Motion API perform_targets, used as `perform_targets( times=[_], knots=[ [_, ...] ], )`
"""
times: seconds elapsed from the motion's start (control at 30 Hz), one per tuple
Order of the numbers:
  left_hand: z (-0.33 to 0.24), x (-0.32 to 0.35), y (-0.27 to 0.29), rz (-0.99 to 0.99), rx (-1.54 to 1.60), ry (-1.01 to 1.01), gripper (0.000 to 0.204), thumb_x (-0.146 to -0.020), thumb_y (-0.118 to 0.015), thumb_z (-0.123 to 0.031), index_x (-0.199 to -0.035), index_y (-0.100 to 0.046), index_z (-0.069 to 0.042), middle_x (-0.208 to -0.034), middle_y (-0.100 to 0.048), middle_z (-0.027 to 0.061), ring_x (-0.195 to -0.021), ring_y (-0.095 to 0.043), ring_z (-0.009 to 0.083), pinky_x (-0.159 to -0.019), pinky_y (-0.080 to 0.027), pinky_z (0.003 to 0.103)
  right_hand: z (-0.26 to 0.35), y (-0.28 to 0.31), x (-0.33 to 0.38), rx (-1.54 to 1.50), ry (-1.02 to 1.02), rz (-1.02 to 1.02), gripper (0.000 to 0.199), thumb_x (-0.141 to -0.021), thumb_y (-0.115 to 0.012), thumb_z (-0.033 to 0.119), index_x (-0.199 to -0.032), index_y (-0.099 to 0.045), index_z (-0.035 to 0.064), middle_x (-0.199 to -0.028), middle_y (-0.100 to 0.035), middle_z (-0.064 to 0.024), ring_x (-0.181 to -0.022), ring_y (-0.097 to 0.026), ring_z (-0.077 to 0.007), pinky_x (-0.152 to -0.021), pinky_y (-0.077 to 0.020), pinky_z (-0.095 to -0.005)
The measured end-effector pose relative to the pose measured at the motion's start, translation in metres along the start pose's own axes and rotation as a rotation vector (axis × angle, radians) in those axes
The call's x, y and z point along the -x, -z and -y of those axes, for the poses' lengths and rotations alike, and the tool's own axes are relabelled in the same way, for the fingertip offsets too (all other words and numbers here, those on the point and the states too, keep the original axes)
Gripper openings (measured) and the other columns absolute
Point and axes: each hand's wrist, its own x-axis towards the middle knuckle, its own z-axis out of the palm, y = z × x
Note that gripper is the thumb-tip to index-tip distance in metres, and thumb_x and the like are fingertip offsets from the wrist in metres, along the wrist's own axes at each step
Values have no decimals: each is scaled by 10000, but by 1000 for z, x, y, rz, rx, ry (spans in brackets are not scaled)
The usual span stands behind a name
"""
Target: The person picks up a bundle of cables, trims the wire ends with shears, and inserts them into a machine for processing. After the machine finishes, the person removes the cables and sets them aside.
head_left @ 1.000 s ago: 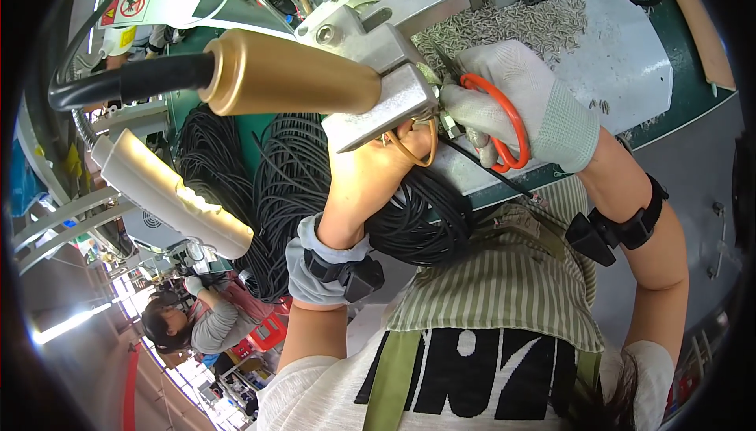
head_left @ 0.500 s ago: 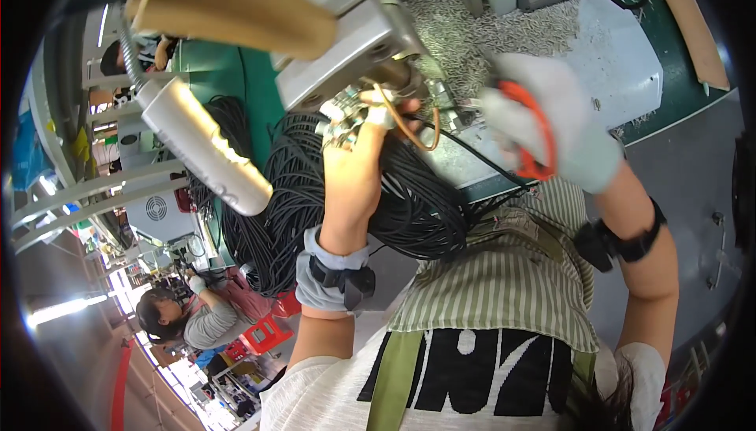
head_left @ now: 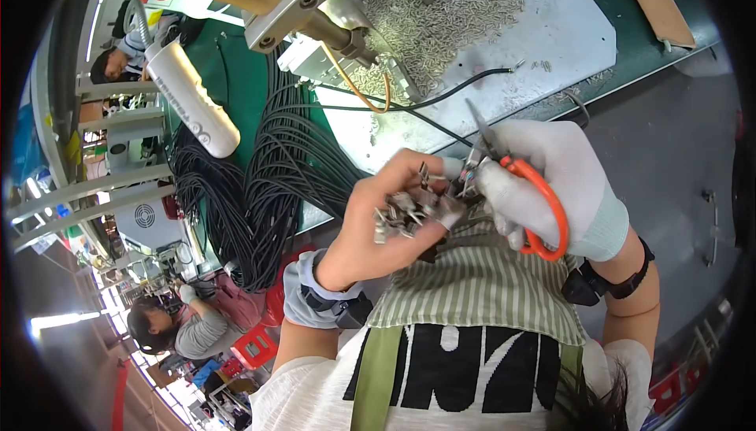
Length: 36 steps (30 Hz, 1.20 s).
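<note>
- A cluster of small metal connectors (head_left: 405, 212) on thin wire ends sits pinched in the bare left hand (head_left: 378, 226), held above the lap; it looks light, stiff and prickly, best gripped behind the metal.
- The gloved right hand (head_left: 551, 187) is closed around orange-handled snips (head_left: 520, 195), blades touching the cluster.
- Black cable bundles (head_left: 276, 187) hang off the table (head_left: 551, 37) edge beyond the cluster; open room lies to its right.

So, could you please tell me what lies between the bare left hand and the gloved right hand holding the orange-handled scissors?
In the head view, a cluster of small metal connectors held by the left hand fills the gap, meeting the scissors in the right hand.
</note>
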Motion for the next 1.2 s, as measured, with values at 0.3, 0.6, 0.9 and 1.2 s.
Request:
perform_targets(
  times=[0.3,0.6,0.9,1.2],
  knots=[
    [-11,3,-21,-432,425,233,281,-724,-674,39,-985,-575,5,-835,-593,-1,-750,-524,46,-671,-432,201,-34,-17,-2,673,796,-515,173,-753,-646,62,-922,-632,26,-618,-553,-103,-490,-562,-189,-521,-510,-296],
    [-17,-2,-26,-495,125,127,210,-752,-707,2,-926,-589,-5,-735,-570,-40,-640,-476,13,-575,-399,175,-50,-28,4,962,954,-619,138,-730,-691,135,-836,-620,83,-563,-496,-64,-492,-539,-257,-513,-472,-330],
    [-8,9,-21,-426,-268,-229,233,-730,-650,73,-935,-572,-3,-851,-582,5,-728,-555,60,-682,-455,217,-42,-29,11,517,541,-203,116,-756,-674,124,-775,-585,52,-593,-558,-104,-508,-581,-276,-481,-462,-341],
    [-6,5,-20,-487,94,50,228,-738,-693,33,-928,-570,5,-740,-573,-25,-657,-497,23,-605,-417,177,-52,-34,2,664,706,-317,138,-748,-684,148,-805,-590,65,-590,-539,-88,-513,-558,-272,-488,-457,-343]
  ],
)
